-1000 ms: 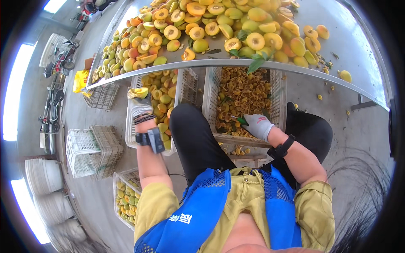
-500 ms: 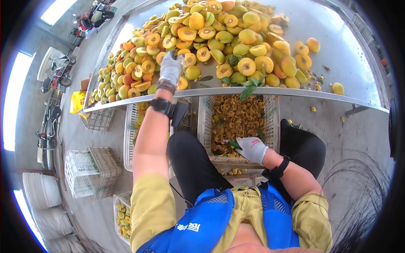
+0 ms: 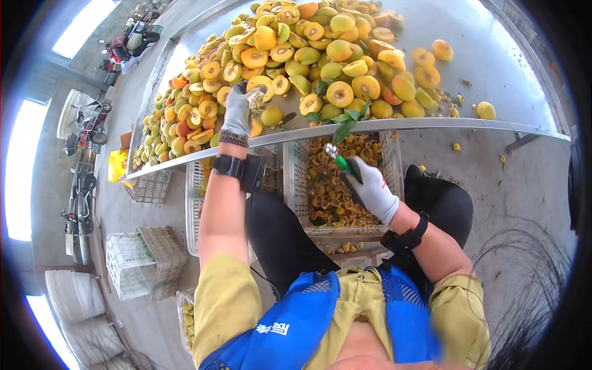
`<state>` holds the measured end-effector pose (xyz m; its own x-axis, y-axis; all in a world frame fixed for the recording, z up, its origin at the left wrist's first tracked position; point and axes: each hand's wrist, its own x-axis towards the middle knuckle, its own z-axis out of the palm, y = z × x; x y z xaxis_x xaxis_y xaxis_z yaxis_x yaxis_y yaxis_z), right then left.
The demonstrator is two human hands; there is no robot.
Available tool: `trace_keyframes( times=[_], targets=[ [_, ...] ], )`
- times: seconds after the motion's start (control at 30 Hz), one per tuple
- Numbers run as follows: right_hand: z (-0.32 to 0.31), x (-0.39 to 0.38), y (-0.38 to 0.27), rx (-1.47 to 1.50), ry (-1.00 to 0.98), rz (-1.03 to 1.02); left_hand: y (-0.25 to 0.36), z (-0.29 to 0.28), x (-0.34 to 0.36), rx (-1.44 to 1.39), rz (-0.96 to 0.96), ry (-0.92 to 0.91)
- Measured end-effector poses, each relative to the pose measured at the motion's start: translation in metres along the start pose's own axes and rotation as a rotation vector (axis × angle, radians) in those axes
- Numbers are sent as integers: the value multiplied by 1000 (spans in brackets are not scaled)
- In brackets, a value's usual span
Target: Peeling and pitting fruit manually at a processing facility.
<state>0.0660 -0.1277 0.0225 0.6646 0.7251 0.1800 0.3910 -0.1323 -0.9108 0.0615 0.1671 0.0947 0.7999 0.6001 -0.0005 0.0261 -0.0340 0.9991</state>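
Observation:
Over the near left of a heap of halved yellow peaches [image 3: 339, 94] on a metal table, my left hand [image 3: 237, 114] wears a grey glove with soiled fingertips. Its fingers curl against a cut peach half [image 3: 260, 85], partly hidden behind them. My right hand [image 3: 373, 192], gloved too, is closed round a pitting tool [image 3: 340, 161] with a green handle and a shiny metal head pointing up and left. That tool is above a pale plastic crate [image 3: 296, 179] of small brown-orange scooped-out pieces [image 3: 336, 200], between my knees and under the table's near edge.
The metal table's raised rim [image 3: 425, 124] runs across in front of me. Leaves [image 3: 345, 126] hang over it. Another crate [image 3: 192, 209] stands left of my knee, and stacked empty crates [image 3: 145, 256] are farther left. Parked motorbikes [image 3: 132, 43] line the left wall.
My right hand has lifted the pitting tool up out of the crate's front part, towards the table edge. My left hand's fingers have curled in at the peach heap. The view has shifted slightly.

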Motion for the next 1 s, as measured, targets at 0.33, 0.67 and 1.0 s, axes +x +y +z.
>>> trace_keyframes(
  times=[0.33, 0.67, 1.0],
  targets=[
    [8, 22, -25, -60, 114, -177, -57, 40, -115, -485, -167, -258],
    [-2, 6, -25, -442, 52, -218, -59, 74, -136, -790, -240, -145],
    [-7, 8, -27, -355, -143, -174, -53, 95, -150, -418, 36, 87]
  ],
)
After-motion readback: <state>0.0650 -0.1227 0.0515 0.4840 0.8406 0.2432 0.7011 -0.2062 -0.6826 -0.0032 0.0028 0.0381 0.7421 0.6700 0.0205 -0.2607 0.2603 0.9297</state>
